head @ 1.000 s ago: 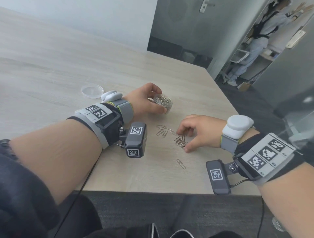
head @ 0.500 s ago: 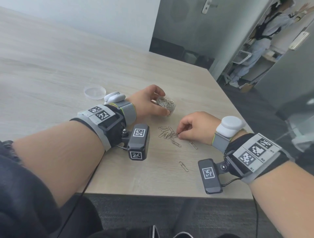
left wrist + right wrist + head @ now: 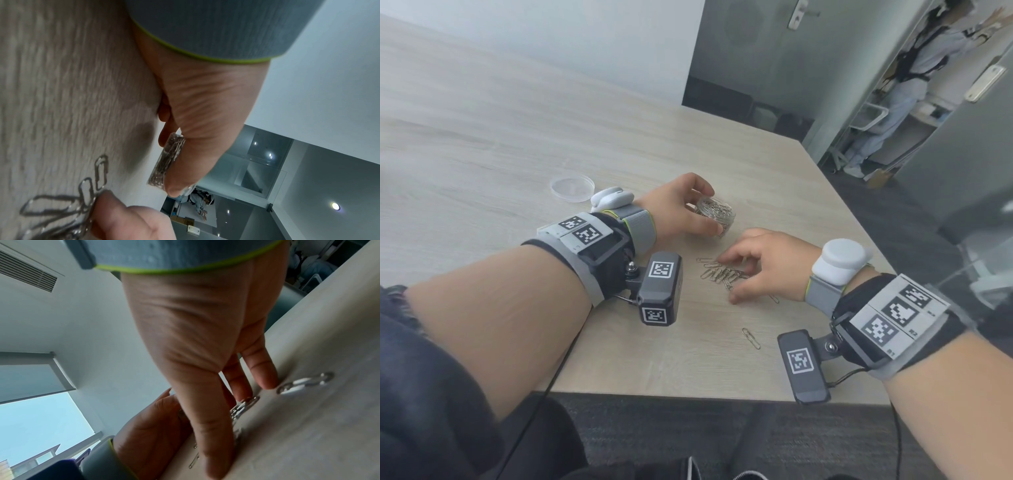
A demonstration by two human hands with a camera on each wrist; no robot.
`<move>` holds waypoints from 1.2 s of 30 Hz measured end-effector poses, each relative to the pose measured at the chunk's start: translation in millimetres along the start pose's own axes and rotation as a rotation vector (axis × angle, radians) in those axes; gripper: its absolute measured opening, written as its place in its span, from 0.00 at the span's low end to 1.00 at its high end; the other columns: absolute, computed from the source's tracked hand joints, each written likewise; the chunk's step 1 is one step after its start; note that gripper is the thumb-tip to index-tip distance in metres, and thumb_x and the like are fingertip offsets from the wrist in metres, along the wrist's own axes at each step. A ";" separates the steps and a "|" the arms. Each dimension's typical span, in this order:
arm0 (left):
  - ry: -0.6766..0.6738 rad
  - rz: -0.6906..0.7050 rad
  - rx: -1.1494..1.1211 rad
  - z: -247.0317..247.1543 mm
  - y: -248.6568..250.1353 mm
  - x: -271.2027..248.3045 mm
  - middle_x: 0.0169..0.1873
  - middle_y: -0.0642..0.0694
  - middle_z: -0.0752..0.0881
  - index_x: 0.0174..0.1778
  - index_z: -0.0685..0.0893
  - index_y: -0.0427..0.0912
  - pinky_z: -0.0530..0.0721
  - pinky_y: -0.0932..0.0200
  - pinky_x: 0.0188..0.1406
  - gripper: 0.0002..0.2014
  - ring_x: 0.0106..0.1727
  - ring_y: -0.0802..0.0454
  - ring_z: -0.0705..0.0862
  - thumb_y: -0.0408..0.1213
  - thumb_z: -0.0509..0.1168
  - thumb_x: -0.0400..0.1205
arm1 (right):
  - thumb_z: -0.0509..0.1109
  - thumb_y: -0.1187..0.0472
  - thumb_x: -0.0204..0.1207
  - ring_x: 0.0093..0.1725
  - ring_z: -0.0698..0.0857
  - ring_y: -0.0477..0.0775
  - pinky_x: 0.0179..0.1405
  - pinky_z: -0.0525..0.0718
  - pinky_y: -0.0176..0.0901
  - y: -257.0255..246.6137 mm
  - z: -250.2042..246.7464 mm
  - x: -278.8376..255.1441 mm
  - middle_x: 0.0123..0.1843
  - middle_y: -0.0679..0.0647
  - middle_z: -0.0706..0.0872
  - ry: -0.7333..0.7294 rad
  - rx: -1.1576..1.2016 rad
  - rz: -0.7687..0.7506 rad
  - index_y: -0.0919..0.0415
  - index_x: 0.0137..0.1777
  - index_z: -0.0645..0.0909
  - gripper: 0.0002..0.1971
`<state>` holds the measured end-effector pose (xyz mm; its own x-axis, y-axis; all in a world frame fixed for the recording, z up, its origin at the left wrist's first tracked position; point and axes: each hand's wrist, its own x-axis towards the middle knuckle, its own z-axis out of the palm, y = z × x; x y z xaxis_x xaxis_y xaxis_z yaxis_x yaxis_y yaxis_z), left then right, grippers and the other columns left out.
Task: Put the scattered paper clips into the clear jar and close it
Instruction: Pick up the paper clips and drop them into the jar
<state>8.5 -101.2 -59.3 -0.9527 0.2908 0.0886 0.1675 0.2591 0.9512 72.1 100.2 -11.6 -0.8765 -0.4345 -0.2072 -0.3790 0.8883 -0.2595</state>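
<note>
Left hand (image 3: 674, 209) grip curled around the clear jar (image 3: 715, 215) of clips on the desk (image 3: 482, 113), right hand (image 3: 763, 265) released, fingers spread over loose paper clips (image 3: 722, 273), one paper clip (image 3: 751, 338) nearer the edge, lid (image 3: 572, 188) apart

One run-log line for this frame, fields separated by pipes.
left hand grips clear jar, part-filled | right hand fingers spread over paper clips on table | lid off, behind left wrist

Head cam high, looking down; wrist cams low, close; all sharing paper clips (image 3: 722, 274).
</note>
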 end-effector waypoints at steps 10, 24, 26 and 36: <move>-0.022 -0.019 -0.006 -0.8 3.8 -3.5 0.58 0.56 0.89 0.55 0.79 0.60 0.82 0.63 0.39 0.26 0.36 0.65 0.85 0.46 0.83 0.65 | 0.77 0.57 0.71 0.47 0.84 0.41 0.56 0.81 0.40 -2.7 -2.2 8.2 0.43 0.39 0.85 0.042 -0.056 -0.023 0.46 0.46 0.91 0.06; -0.020 -0.027 -0.029 1.4 5.4 -5.0 0.57 0.57 0.90 0.53 0.79 0.61 0.82 0.63 0.42 0.27 0.36 0.64 0.84 0.49 0.80 0.60 | 0.74 0.66 0.68 0.28 0.81 0.37 0.38 0.81 0.35 1.7 -11.7 15.2 0.28 0.41 0.86 0.105 0.130 0.060 0.47 0.35 0.85 0.11; -0.022 -0.031 -0.033 1.9 5.3 -5.0 0.58 0.56 0.90 0.54 0.80 0.59 0.82 0.62 0.44 0.27 0.39 0.60 0.85 0.49 0.80 0.60 | 0.75 0.69 0.69 0.28 0.80 0.39 0.35 0.80 0.36 3.3 -20.4 17.4 0.28 0.43 0.85 0.207 0.281 0.054 0.49 0.35 0.86 0.12; -0.057 -0.038 -0.014 0.8 8.1 -7.5 0.58 0.54 0.90 0.58 0.80 0.57 0.86 0.58 0.44 0.32 0.42 0.55 0.87 0.49 0.81 0.57 | 0.76 0.63 0.71 0.34 0.83 0.45 0.41 0.83 0.43 -10.7 -26.3 51.4 0.34 0.48 0.88 0.641 0.473 0.031 0.49 0.37 0.87 0.07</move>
<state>17.2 -100.5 -52.5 -0.9423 0.3328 0.0361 0.1278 0.2580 0.9577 23.3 72.2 5.3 -0.9391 -0.1126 0.3248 -0.3114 0.6790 -0.6648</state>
